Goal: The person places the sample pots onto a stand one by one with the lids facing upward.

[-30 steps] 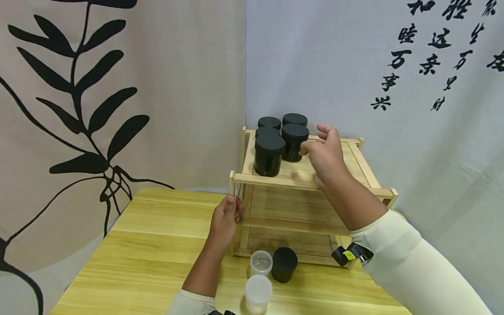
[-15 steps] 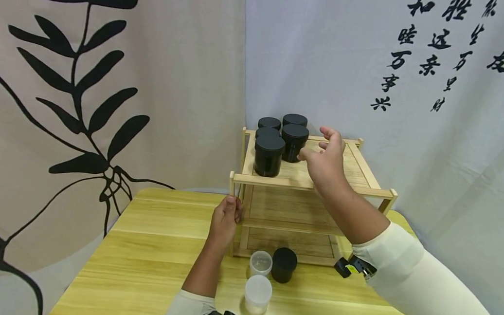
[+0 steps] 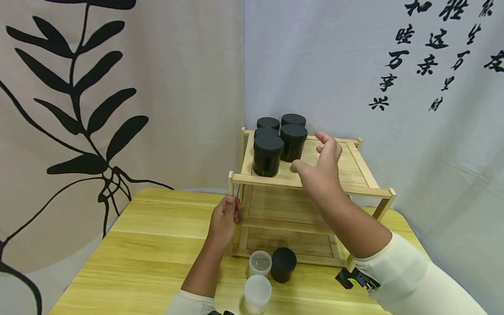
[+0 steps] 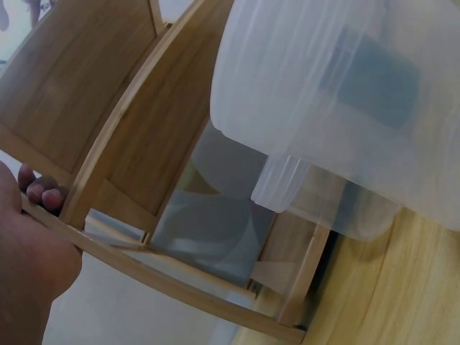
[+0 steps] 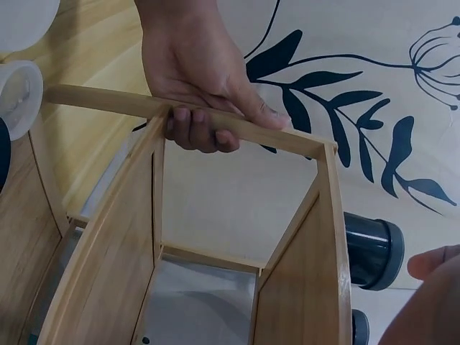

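My left hand [image 3: 225, 219] grips the left front post of a three-tier wooden shelf rack [image 3: 353, 159]. In the right wrist view its fingers [image 5: 201, 133] curl round that post. Over the top tier is my right hand [image 3: 323, 172], its thumb and fingers spread apart with nothing between them. Just left of it stands a black lidded jar [image 3: 292, 148]. Another black jar [image 3: 267, 161] stands at the tier's front left, with several black jars grouped there altogether. The rack hides part of the right hand's surroundings in the right wrist view.
On the table [image 3: 139, 262] before the rack stand a black-lidded jar [image 3: 283, 265], a small clear cup [image 3: 260, 263] and a frosted plastic jar [image 3: 257, 294]. The rack's two lower tiers hold nothing visible. A printed curtain [image 3: 187, 75] hangs behind.
My right hand has drawn back from the black jar beside it, moving slightly toward me and lower, its thumb opening away. My left hand stays on the post, and the jars have not moved.
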Available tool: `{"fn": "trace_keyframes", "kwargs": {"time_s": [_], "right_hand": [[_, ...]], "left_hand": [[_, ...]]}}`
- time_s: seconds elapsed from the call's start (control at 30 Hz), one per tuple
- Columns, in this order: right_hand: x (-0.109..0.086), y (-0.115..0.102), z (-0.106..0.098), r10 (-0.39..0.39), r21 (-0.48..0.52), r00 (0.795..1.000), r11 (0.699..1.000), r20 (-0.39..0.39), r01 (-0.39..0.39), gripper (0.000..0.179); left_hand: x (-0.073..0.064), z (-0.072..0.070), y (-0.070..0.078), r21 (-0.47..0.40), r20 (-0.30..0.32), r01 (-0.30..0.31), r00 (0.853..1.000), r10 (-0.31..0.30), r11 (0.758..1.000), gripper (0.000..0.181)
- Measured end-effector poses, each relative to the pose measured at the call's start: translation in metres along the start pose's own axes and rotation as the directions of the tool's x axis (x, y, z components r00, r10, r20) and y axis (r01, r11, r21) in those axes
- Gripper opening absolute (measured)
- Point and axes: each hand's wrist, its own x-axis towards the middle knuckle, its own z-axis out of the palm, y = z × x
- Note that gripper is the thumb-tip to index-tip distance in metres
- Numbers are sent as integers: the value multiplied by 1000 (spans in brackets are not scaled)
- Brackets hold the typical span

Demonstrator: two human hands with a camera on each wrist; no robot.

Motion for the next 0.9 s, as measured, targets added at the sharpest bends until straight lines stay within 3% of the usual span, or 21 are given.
{"fn": "trace_keyframes", "kwargs": {"time_s": [0.3,0.6,0.9], "right_hand": [[-8,4,-2,-36,31,999,999,3,36,88],[-25,11,-4,-161,121,987,980,17,158,82],[-39,16,-5,-263,59,964,964,30,260,82]], "left_hand": [[-1,-2,1,6,15,-1,1000,1,1000,62],[1,-2,0,2,15,-18,1000,18,1000,70],[1,-2,0,0,16,-10,1000,10,1000,70]]}}
